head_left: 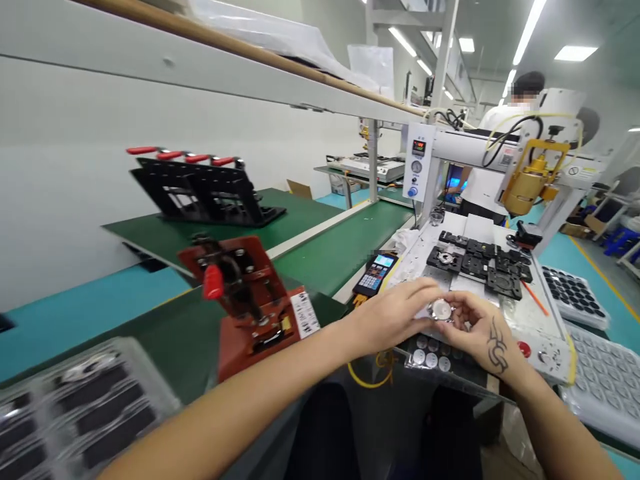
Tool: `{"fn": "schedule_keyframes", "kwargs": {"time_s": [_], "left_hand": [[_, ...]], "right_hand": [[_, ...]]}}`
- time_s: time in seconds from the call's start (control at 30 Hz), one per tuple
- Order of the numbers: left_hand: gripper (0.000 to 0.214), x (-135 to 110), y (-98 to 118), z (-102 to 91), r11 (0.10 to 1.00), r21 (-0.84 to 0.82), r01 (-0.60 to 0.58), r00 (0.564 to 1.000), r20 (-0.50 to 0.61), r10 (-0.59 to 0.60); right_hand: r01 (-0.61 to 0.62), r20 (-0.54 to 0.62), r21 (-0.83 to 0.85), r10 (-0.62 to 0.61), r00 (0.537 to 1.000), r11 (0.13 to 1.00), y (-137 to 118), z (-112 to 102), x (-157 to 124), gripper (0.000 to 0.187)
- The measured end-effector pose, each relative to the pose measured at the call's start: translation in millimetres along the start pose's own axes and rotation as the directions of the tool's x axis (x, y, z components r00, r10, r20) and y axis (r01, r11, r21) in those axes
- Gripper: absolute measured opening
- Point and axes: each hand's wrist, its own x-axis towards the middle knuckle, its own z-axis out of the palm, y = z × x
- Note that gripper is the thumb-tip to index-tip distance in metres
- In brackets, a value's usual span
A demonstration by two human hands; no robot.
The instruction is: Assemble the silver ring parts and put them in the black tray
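A small round metal watch case (441,309) with a pale face is held between the fingertips of both hands, at the front edge of the white machine bed (530,327). My left hand (397,312) is closed on its left side, fingers bent over the top. On the other side my right hand (477,327) pinches it between thumb and curled fingers. Below the hands lie several clear round discs (431,360). Beyond them, black fixture blocks (477,260) sit on the bed, and one bears a round metal part (446,258).
A gold dispensing head (523,190) hangs above the bed. Left of it lies a handheld keypad controller (376,272). A red toggle press (250,293) stands on the green bench. Trays of round parts (607,370) are at right, a blurred tray (90,400) at lower left. A person (500,120) is behind.
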Motion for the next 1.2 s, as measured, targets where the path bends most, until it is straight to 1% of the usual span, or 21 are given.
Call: {"fn": "schedule_keyframes", "kwargs": {"time_s": [0.03,0.07,0.1,0.17,0.2,0.23,0.3,0.37,0.47,0.53,0.6,0.67,0.73,0.77,0.83,0.9,0.97,1.1,1.2], "left_hand": [[0.054,11.4,-11.7,2.3,0.995,-0.068,0.078,0.996,0.039,-0.075],[0.065,23.6,-25.4,3.7,0.979,-0.115,0.169,0.984,0.077,-0.161],[0.069,36.6,-40.6,4.4,0.956,-0.133,0.262,0.962,0.11,-0.249],[0.061,63.3,-73.1,6.1,0.901,-0.089,0.425,0.895,0.186,-0.404],[0.061,76.1,-88.9,7.7,0.881,-0.045,0.472,0.861,0.24,-0.449],[0.062,87.9,-103.5,10.2,0.869,-0.007,0.494,0.828,0.308,-0.468],[0.066,107.0,-127.2,17.4,0.866,0.024,0.499,0.781,0.422,-0.461],[0.06,119.1,-143.1,25.3,0.871,0.018,0.492,0.752,0.494,-0.435],[0.047,127.2,-155.9,32.5,0.874,0.014,0.486,0.724,0.555,-0.411],[0.046,129.7,-160.5,33.5,0.875,0.009,0.484,0.712,0.578,-0.4],[0.048,131.7,-163.4,33.6,0.874,0.004,0.486,0.704,0.591,-0.394],[0.047,133.4,-164.7,34.1,0.869,0.0,0.495,0.701,0.59,-0.4],[0.044,134.3,-164.2,34.1,0.862,-0.012,0.507,0.71,0.572,-0.41],[0.044,134.1,-163.3,33.2,0.859,-0.024,0.512,0.722,0.554,-0.415],[0.045,132.0,-160.2,28.1,0.852,-0.068,0.519,0.759,0.496,-0.423],[0.049,127.2,-155.7,18.9,0.844,-0.132,0.52,0.803,0.414,-0.43],[0.052,119.6,-149.7,7.6,0.835,-0.194,0.514,0.837,0.329,-0.438],[0.052,99.0,-135.9,-12.2,0.819,-0.294,0.492,0.869,0.217,-0.444],[0.047,82.3,-127.4,-22.8,0.806,-0.362,0.468,0.883,0.164,-0.439]], "right_hand": [[-0.011,-0.057,-0.05,0.008,0.998,0.999,3.6,-15.1,-0.2,0.039],[-0.028,-0.113,-0.098,0.016,0.994,0.995,6.6,-30.2,-0.5,0.04],[-0.048,-0.164,-0.142,0.024,0.986,0.989,8.9,-44.6,-0.9,0.041],[-0.084,-0.233,-0.212,0.033,0.972,0.974,11.4,-68.9,-2.5,0.043],[-0.094,-0.249,-0.234,0.034,0.968,0.968,11.7,-78.3,-3.8,0.044],[-0.101,-0.259,-0.246,0.035,0.965,0.964,11.7,-85.8,-5.6,0.044],[-0.109,-0.276,-0.25,0.037,0.96,0.962,11.6,-95.9,-10.8,0.045],[-0.118,-0.303,-0.249,0.039,0.952,0.961,13.2,-102.2,-17.1,0.046],[-0.133,-0.323,-0.255,0.045,0.945,0.958,20.2,-109.8,-23.2,0.05],[-0.14,-0.325,-0.265,0.048,0.944,0.954,26.0,-114.3,-20.8,0.051],[-0.144,-0.319,-0.274,0.051,0.946,0.951,30.8,-116.9,-11.7,0.051],[-0.135,-0.299,-0.273,0.05,0.953,0.952,33.8,-115.8,3.3,0.051],[-0.114,-0.268,-0.283,0.035,0.963,0.952,35.3,-110.1,22.9,0.05],[-0.098,-0.249,-0.305,0.02,0.968,0.947,35.8,-105.7,33.9,0.049],[-0.061,-0.195,-0.376,-0.015,0.981,0.925,37.0,-94.9,58.1,0.047],[-0.022,-0.126,-0.444,-0.038,0.991,0.896,38.8,-83.4,84.1,0.042],[0.011,-0.052,-0.482,-0.041,0.998,0.876,40.9,-73.7,109.9,0.036],[0.034,0.088,-0.527,0.015,0.996,0.849,44.5,-63.5,151.2,0.031],[0.042,0.178,-0.554,0.068,0.982,0.832,46.6,-61.9,167.3,0.033]]}}
